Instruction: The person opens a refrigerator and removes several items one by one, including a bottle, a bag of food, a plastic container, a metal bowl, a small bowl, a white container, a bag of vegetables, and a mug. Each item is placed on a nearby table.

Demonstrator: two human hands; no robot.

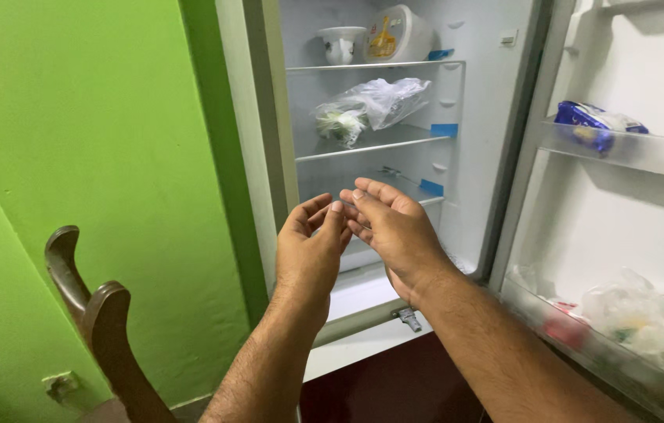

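Both of my hands are raised in front of an open white fridge (496, 141). My left hand (310, 251) has its fingers loosely curled and its fingertips touch my right hand (394, 231), whose fingers are spread slightly; neither holds anything. Behind them are wire shelves. On the middle shelf (375, 145) lies a clear plastic bag of greens (371, 108). A white cup (341, 43) and a white lidded tub (398, 33) stand on the top shelf.
The fridge door (645, 211) stands open at right, with a blue packet (594, 125) on its upper rack and plastic bags (637, 313) in its lower rack. A bright green wall (97, 157) is at left, with a dark wooden chair back (101, 321) below.
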